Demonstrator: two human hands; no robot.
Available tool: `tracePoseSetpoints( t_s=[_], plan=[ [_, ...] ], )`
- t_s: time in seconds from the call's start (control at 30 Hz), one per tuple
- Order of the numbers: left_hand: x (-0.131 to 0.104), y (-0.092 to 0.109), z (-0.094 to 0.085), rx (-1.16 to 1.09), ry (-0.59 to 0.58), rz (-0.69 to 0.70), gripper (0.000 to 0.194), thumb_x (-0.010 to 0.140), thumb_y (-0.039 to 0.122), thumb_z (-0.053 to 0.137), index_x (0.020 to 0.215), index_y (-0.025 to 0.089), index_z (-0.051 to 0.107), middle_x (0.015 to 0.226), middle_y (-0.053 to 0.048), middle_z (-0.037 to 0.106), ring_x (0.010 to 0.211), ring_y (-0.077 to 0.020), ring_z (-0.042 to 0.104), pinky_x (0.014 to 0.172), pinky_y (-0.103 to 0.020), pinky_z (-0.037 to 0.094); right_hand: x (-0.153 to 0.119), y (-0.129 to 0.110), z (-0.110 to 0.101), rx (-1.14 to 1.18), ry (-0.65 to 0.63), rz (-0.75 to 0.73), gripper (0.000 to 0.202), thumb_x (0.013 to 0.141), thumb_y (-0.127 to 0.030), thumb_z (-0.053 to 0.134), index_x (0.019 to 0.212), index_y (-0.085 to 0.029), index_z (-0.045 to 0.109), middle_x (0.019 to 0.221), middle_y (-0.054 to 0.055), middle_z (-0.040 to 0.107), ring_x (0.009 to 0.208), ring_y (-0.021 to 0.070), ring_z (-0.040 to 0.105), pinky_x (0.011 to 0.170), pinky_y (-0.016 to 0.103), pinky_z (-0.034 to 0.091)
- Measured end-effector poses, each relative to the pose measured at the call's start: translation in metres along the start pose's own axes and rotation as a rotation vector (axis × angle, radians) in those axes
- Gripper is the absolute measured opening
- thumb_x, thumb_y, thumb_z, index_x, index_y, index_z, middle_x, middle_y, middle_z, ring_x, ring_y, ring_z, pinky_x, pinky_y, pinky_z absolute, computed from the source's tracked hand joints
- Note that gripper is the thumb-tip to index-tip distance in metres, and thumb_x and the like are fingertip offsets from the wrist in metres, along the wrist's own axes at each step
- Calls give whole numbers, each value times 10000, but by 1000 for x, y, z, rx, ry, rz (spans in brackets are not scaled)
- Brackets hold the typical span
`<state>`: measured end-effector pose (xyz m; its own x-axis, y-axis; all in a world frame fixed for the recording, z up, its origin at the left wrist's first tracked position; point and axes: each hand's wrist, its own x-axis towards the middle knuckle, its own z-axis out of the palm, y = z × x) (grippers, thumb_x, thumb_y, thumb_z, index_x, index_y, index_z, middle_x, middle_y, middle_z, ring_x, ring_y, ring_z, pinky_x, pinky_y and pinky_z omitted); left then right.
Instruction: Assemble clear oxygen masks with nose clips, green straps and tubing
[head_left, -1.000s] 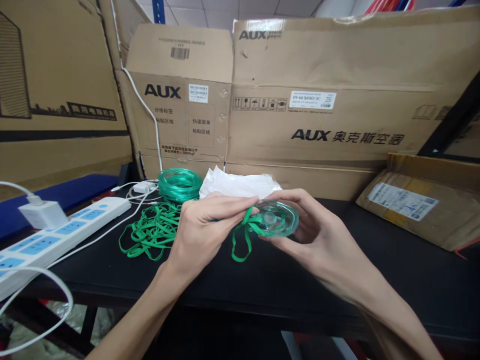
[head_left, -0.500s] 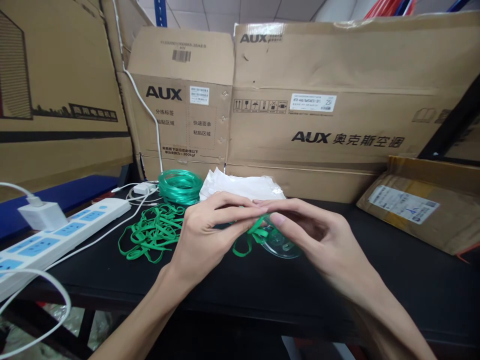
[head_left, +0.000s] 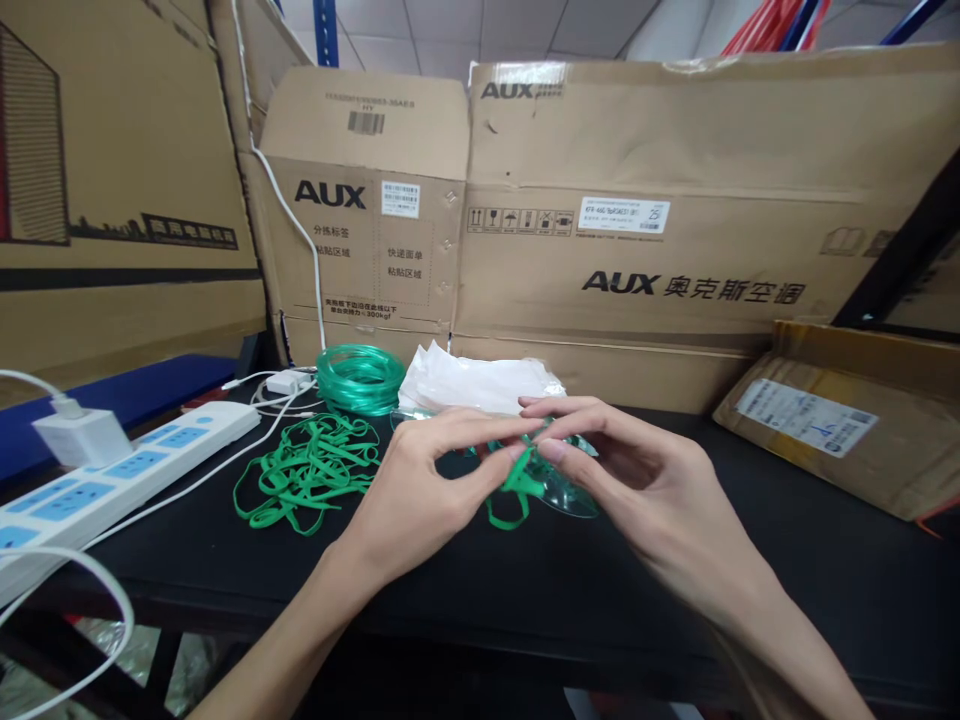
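Between my two hands is a green elastic strap point(head_left: 511, 512), with a short loop hanging down. The thumb and fingers of my left hand point(head_left: 420, 470) pinch it from the left. From the other side, my right hand point(head_left: 649, 465) pinches the same strap close to the left fingertips. Behind and below the fingers shows a clear, curved plastic piece point(head_left: 568, 496) that looks like a breathing mask, partly hidden by my hands. A loose heap of green elastic straps point(head_left: 307, 470) lies to the left of my left hand.
A coil of green tubing point(head_left: 360, 378) and white plastic bags point(head_left: 484, 380) lie at the back of the black table point(head_left: 660, 600). On the left is a power strip point(head_left: 127, 480) with cables. Cardboard boxes point(head_left: 675, 250) stand behind; a taped carton point(head_left: 847, 430) sits right.
My fingertips have drawn slightly apart and lower, showing more of the pinched strap. My right fingers have lifted off the left ones. The view has tilted up a little.
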<state>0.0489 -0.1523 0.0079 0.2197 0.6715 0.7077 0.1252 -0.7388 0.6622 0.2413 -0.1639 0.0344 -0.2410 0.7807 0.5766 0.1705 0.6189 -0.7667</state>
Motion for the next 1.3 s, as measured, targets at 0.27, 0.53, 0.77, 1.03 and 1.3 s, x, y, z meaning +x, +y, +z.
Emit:
tracePoseSetpoints(
  t_s=[0.27,0.53,0.77,1.03,1.3],
  plan=[
    [-2,6,11,-105,-40,-169,249,898,307,734,1145,306,702,1106,55,736,959,-132,664,755,-212,506,-5,2,12,-185,105,-201,135,968,-173,621,874,-259,667,1129,6,713,1188,179,647,991,291,519],
    [-3,4,16,2,30,-68,202,872,195,716,1029,281,621,894,59,691,718,-114,578,638,-233,441,-8,-1,13,-253,161,-247,149,988,-157,589,885,-262,613,1176,25,680,1214,188,636,929,271,555],
    [-3,-1,8,107,77,-55,181,867,247,721,1023,271,633,902,37,659,663,-117,485,649,-250,445,-5,-8,-7,-372,329,-251,109,967,-177,620,894,-258,631,1120,28,719,1147,194,671,940,276,565],
    [-2,-3,5,170,81,-37,175,855,237,730,1008,248,647,944,11,663,651,-116,484,660,-269,444,-3,-10,-14,-422,406,-259,97,944,-204,638,866,-262,638,1085,39,739,1064,235,700,917,374,585],
    [-2,-8,2,204,50,-40,153,864,245,718,998,247,645,951,9,675,671,-123,491,676,-270,446,-1,-12,-32,-411,576,-216,82,940,-279,658,862,-265,638,1032,56,733,1039,254,711,955,442,581]
  ],
)
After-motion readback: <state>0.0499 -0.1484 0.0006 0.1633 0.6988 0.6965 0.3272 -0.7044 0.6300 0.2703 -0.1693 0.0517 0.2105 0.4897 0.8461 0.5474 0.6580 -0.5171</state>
